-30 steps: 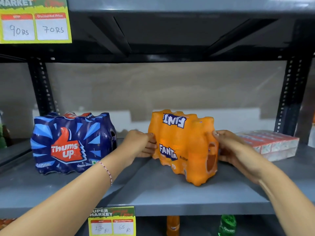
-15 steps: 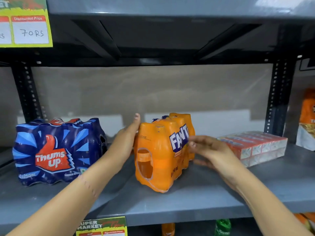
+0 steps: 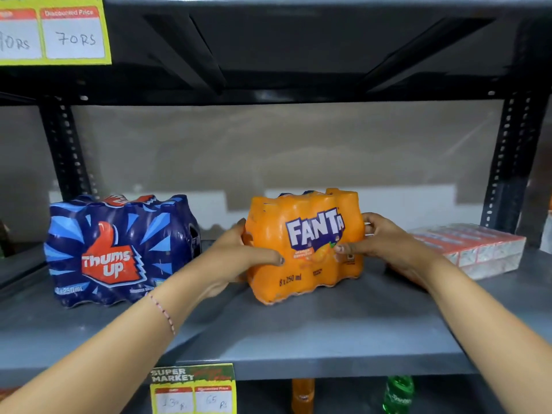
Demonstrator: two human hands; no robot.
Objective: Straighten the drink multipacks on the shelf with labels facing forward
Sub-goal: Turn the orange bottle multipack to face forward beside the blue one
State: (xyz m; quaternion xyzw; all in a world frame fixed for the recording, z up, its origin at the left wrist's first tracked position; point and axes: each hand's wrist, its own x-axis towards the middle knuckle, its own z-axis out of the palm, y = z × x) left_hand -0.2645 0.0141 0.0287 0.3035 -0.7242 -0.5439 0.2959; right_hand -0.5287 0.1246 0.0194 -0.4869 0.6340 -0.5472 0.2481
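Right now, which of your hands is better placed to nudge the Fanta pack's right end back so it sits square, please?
Probably the right hand: it already grips the Fanta pack at that end; the left hand holds the opposite end.

The shelf lies bare in front of the orange pack, and open room rises above it to the upper shelf. A gap parts it from the blue pack on the left. On the right, a flat carton pack lies near, narrowing that side.
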